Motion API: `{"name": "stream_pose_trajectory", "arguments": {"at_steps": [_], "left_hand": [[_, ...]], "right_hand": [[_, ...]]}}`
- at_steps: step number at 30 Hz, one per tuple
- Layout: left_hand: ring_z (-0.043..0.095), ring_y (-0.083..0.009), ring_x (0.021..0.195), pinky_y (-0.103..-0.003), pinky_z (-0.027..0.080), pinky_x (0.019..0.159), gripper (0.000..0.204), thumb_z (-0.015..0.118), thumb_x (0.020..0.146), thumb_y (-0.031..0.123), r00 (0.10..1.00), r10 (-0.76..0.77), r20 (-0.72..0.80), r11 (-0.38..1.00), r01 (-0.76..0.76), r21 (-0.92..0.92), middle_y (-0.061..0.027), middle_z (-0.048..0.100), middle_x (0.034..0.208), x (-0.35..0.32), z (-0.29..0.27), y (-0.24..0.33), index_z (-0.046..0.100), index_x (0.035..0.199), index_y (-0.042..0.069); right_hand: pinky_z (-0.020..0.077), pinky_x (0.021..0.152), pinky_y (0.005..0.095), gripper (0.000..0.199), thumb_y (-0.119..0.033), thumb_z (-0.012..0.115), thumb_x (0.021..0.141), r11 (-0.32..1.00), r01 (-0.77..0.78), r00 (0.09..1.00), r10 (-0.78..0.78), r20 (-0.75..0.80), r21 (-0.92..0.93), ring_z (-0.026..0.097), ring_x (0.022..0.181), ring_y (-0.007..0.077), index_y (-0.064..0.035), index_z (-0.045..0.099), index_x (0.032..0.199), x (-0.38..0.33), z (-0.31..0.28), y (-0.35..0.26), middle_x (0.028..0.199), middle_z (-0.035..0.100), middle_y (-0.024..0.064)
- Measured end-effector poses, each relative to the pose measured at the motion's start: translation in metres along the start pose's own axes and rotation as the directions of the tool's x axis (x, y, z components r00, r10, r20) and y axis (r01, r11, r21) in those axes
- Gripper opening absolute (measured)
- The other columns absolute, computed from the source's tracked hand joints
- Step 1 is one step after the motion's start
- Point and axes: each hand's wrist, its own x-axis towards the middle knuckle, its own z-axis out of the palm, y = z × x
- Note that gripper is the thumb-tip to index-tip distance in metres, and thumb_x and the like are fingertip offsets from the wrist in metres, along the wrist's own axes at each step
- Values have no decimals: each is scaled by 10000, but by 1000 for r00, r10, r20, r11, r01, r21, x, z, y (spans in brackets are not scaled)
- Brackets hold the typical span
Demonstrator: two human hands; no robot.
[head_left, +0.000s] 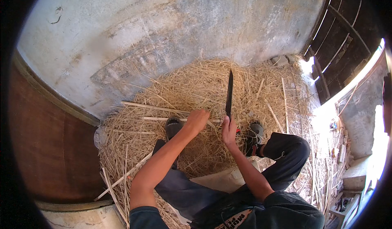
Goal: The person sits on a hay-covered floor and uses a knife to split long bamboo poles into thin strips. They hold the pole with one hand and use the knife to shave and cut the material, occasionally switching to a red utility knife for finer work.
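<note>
I sit over a heap of straw-like shavings (pixel 196 90). My left hand (pixel 197 120) grips a thin pale bamboo strip (pixel 163 118) that runs out to the left across the heap. My right hand (pixel 229 130) holds a long dark knife (pixel 229 93) by its handle, blade pointing away from me, its base close to the strip right of my left hand. Both feet in grey shoes (pixel 173 126) (pixel 256 132) rest on the shavings, one on each side of my hands.
A grey plastered wall (pixel 163 29) rises behind the heap. A brown board (pixel 45 139) stands at the left. Dark wooden slats (pixel 347 29) are at the upper right. More pale strips (pixel 122 176) lie at the lower left and loose sticks (pixel 326 163) at the right.
</note>
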Motion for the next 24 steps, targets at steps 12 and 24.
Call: {"name": "stream_pose_trajectory", "arguments": {"at_steps": [12, 24], "left_hand": [[479, -242, 535, -436, 428, 472, 285, 744, 826, 45, 994, -92, 60, 988, 83, 132, -96, 459, 588, 0, 25, -10, 603, 581, 87], [445, -166, 522, -369, 376, 448, 288, 752, 834, 49, 972, -151, 180, 936, 81, 344, -30, 420, 575, 3, 8, 21, 589, 608, 121]], "right_hand": [[544, 809, 544, 436, -397, 525, 1012, 567, 160, 884, 282, 373, -808, 688, 964, 436, -7, 533, 1207, -40, -17, 143, 1007, 704, 256], [578, 679, 496, 334, -309, 520, 1011, 438, 388, 821, 236, 520, -811, 723, 826, 392, -1, 556, 1136, 11, -53, 142, 888, 709, 253]]}}
